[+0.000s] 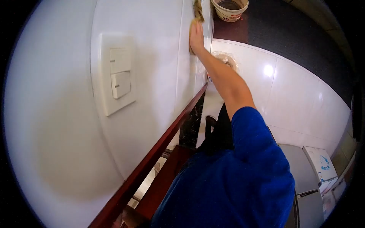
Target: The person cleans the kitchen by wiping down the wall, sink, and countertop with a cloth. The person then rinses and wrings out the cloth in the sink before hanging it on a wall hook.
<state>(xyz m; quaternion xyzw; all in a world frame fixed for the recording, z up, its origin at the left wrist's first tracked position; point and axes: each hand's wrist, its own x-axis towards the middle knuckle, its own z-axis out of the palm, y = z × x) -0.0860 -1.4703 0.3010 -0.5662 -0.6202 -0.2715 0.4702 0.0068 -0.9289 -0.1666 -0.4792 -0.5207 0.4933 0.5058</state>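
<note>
My right hand (196, 37) is pressed against the white wall (152, 45) at the top middle, arm stretched out from a blue sleeve. Under the palm and fingers shows the edge of a yellowish cloth (191, 40), flat between hand and wall. Just beyond the fingertips is a brown-gold piece (198, 11); whether it belongs to the cloth I cannot tell. A white double light switch (121, 72) is mounted on the wall, nearer to me than the hand. My left hand is out of sight.
A white bucket (230, 15) stands on the dark floor ahead. A plastic-wrapped round container (228, 59) is partly hidden behind my forearm. A dark red wooden rail (152, 161) runs along the wall. Lower right are a grey cabinet-like unit (300, 167) and a white box (320, 163).
</note>
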